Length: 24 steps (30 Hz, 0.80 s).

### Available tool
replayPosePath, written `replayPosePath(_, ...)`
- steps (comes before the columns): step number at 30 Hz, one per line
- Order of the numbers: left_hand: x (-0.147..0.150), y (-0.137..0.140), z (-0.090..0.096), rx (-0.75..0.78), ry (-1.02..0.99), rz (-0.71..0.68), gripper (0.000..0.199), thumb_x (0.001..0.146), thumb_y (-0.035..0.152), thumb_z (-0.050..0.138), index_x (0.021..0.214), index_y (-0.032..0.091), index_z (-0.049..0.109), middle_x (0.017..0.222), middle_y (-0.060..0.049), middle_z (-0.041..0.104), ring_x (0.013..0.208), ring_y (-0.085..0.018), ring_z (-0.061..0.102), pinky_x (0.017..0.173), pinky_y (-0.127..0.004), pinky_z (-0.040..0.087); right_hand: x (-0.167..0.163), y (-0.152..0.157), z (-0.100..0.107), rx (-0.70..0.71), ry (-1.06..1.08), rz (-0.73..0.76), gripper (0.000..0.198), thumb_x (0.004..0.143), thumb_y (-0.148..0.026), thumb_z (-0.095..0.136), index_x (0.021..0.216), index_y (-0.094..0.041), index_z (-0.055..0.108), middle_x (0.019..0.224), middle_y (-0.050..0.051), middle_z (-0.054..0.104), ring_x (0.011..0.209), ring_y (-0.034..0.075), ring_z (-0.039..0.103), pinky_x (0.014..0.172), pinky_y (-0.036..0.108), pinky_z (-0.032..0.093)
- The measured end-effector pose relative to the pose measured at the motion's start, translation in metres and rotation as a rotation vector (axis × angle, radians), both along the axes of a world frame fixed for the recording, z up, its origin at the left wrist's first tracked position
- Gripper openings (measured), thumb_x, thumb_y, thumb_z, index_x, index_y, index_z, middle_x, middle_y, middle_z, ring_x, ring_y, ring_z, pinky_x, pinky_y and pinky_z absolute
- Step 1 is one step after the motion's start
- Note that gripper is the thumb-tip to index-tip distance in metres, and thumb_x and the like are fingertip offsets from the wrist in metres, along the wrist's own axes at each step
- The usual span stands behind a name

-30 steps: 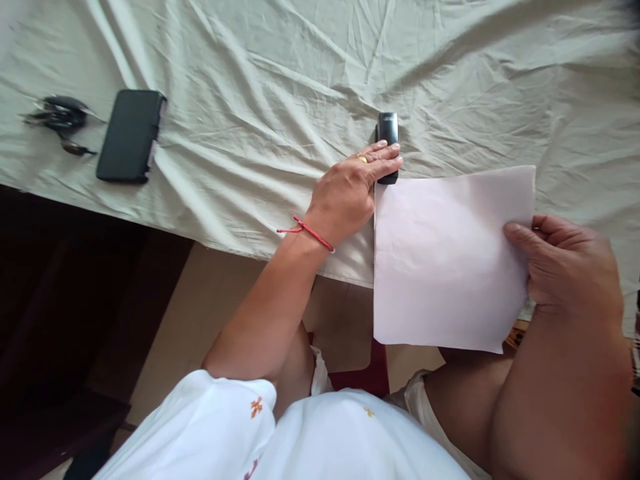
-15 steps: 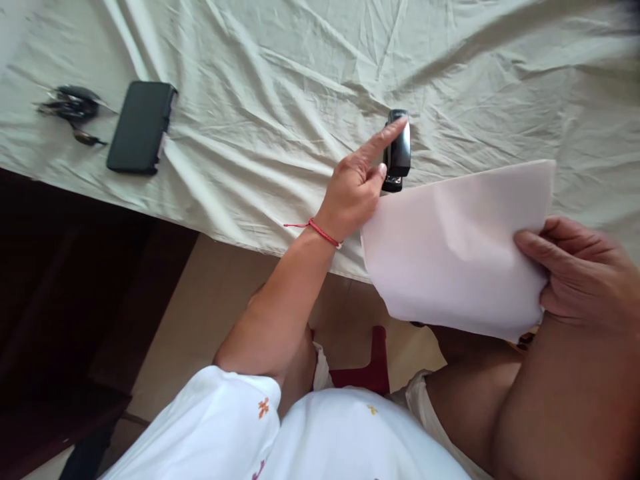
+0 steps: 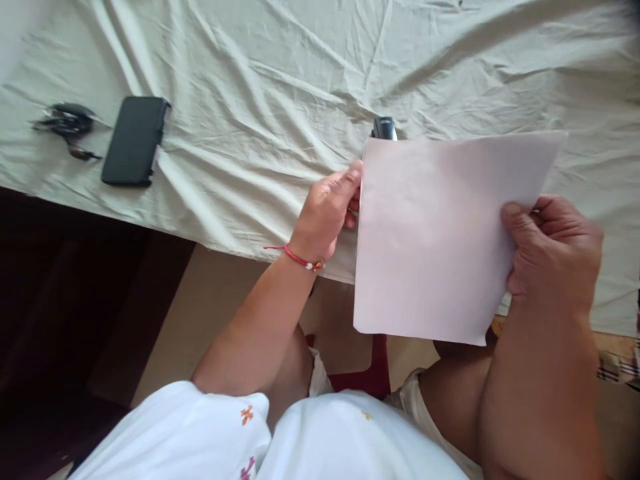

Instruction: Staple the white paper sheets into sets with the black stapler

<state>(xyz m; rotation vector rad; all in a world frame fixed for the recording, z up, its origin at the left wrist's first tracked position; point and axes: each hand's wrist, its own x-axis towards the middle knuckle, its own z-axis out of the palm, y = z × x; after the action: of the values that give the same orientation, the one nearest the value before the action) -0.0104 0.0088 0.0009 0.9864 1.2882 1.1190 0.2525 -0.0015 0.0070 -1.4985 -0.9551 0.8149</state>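
Observation:
White paper (image 3: 435,240), perhaps several sheets together, is held up in front of me over the bed or table edge. My right hand (image 3: 555,247) grips its right side, thumb on the near face and fingers behind. At the left edge, my left hand (image 3: 333,207) pinches the paper near its upper corner, its other fingers curled and partly hidden. A red string bracelet (image 3: 305,261) circles that wrist. Just beyond the paper's top edge, the end of a black stapler (image 3: 384,128) shows; the paper covers the rest.
A pale, wrinkled cloth (image 3: 240,133) covers the surface. On its left lie a black phone-like case (image 3: 134,141) and a bunch of dark keys or cords (image 3: 70,127). Below the edge are a dark furniture panel (image 3: 75,300) and a red stool or chair (image 3: 367,377).
My left hand has left the stapler and moved down to the paper's left edge. The paper has risen and turned more toward me, covering most of the stapler.

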Motion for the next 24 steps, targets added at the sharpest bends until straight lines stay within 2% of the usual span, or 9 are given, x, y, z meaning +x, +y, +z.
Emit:
replayPosePath(3, -0.004, -0.007, -0.002, -0.012, 0.048, -0.101, 0.042, 0.083, 0.058, 0.077, 0.067, 0.021, 0.062, 0.062, 0.0, 0.057, 0.052, -0.01, 0.047, 0.045, -0.027, 0.033, -0.003, 0.001, -0.002, 0.021, 0.001, -0.004, 0.018, 0.067, -0.026, 0.085, 0.081, -0.021, 0.076, 0.074, -0.002, 0.071, 0.061, 0.008, 0.056, 0.06, 0.022, 0.049)
replayPosePath(5, -0.007, -0.008, -0.005, -0.01, 0.064, -0.086, 0.04, 0.082, 0.051, 0.08, 0.064, 0.021, 0.061, 0.061, 0.001, 0.056, 0.052, -0.009, 0.046, 0.045, -0.026, 0.034, -0.004, 0.002, -0.003, 0.012, 0.043, 0.026, 0.019, 0.066, -0.026, 0.087, 0.082, -0.021, 0.078, 0.078, -0.002, 0.073, 0.064, 0.008, 0.059, 0.062, 0.022, 0.052)
replayPosePath(7, -0.008, -0.007, -0.008, -0.002, 0.068, -0.027, 0.04, 0.081, 0.046, 0.083, 0.062, 0.021, 0.059, 0.06, 0.002, 0.055, 0.054, -0.01, 0.049, 0.047, -0.026, 0.038, -0.005, 0.002, -0.005, -0.033, 0.096, 0.067, 0.025, 0.065, -0.027, 0.09, 0.087, -0.022, 0.08, 0.086, -0.001, 0.077, 0.068, 0.01, 0.064, 0.067, 0.025, 0.057)
replayPosePath(10, -0.006, -0.007, -0.009, -0.001, 0.059, 0.029, 0.037, 0.078, 0.044, 0.087, 0.066, 0.021, 0.06, 0.065, 0.001, 0.063, 0.064, -0.014, 0.061, 0.056, -0.029, 0.049, -0.006, 0.002, -0.007, -0.106, 0.103, 0.076, 0.038, 0.059, -0.029, 0.094, 0.095, -0.023, 0.082, 0.096, 0.001, 0.08, 0.074, 0.014, 0.07, 0.069, 0.03, 0.062)
replayPosePath(13, -0.005, -0.007, -0.008, 0.0, 0.038, 0.054, 0.033, 0.082, 0.044, 0.083, 0.071, 0.021, 0.062, 0.071, 0.0, 0.067, 0.069, -0.015, 0.065, 0.06, -0.03, 0.053, -0.006, 0.003, -0.01, -0.097, 0.074, 0.062, 0.042, 0.057, -0.028, 0.095, 0.097, -0.022, 0.082, 0.099, 0.003, 0.081, 0.076, 0.016, 0.072, 0.072, 0.031, 0.063)
replayPosePath(15, -0.005, -0.006, -0.007, -0.002, 0.049, 0.077, 0.032, 0.089, 0.041, 0.076, 0.07, 0.021, 0.061, 0.066, 0.002, 0.062, 0.063, -0.013, 0.06, 0.056, -0.027, 0.049, -0.004, 0.005, -0.011, -0.074, 0.032, 0.052, 0.04, 0.058, -0.027, 0.094, 0.096, -0.023, 0.083, 0.099, 0.003, 0.081, 0.076, 0.015, 0.072, 0.074, 0.032, 0.063)
replayPosePath(17, -0.005, -0.005, -0.006, -0.006, 0.057, 0.086, 0.03, 0.094, 0.033, 0.07, 0.068, 0.021, 0.06, 0.06, 0.003, 0.054, 0.056, -0.01, 0.051, 0.052, -0.025, 0.044, -0.003, 0.007, -0.011, -0.058, -0.04, 0.022, 0.035, 0.058, -0.025, 0.093, 0.091, -0.023, 0.083, 0.094, 0.001, 0.081, 0.073, 0.015, 0.07, 0.07, 0.031, 0.061)
replayPosePath(20, -0.005, -0.004, -0.005, 0.002, 0.052, 0.088, 0.026, 0.093, 0.022, 0.066, 0.068, 0.021, 0.063, 0.059, 0.004, 0.05, 0.053, -0.008, 0.044, 0.05, -0.023, 0.042, -0.002, 0.01, -0.009, -0.021, -0.074, 0.0, 0.028, 0.06, -0.02, 0.09, 0.086, -0.024, 0.083, 0.088, -0.001, 0.08, 0.07, 0.013, 0.067, 0.064, 0.028, 0.057)
replayPosePath(24, -0.004, -0.003, -0.007, -0.019, 0.054, 0.139, 0.02, 0.091, 0.023, 0.068, 0.071, 0.021, 0.067, 0.059, 0.004, 0.052, 0.054, -0.009, 0.044, 0.049, -0.024, 0.041, -0.002, 0.012, -0.007, 0.018, -0.052, 0.014, 0.027, 0.061, -0.017, 0.085, 0.086, -0.023, 0.084, 0.088, -0.001, 0.079, 0.071, 0.011, 0.065, 0.068, 0.026, 0.055)
